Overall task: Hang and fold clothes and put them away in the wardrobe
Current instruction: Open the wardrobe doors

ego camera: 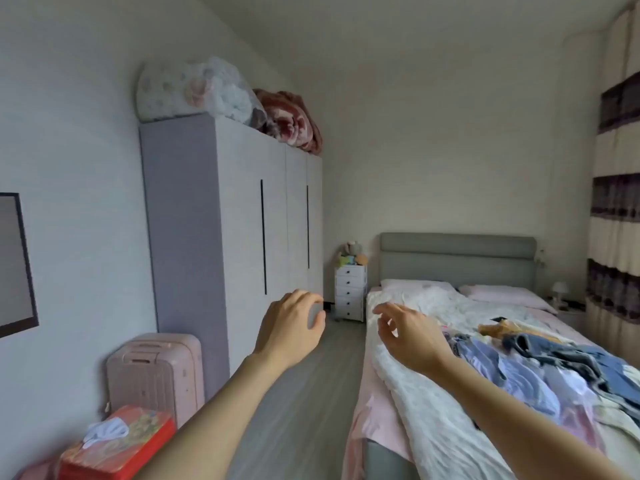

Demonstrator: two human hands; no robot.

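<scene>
Our left hand [292,329] and right hand [410,336] raised, loosely curled, empty; clothes [540,365] heaped on bed [415,427], wardrobe [242,237] left of bed, doors closed.

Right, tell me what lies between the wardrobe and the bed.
In the head view, a strip of bare grey floor runs between the wardrobe and the bed, with a small white drawer chest at its far end.

A strip of bare floor [311,393] runs between the wardrobe [242,237] (doors closed) and the bed [398,393]; a suitcase [156,375] stands against the wardrobe's near end.
</scene>
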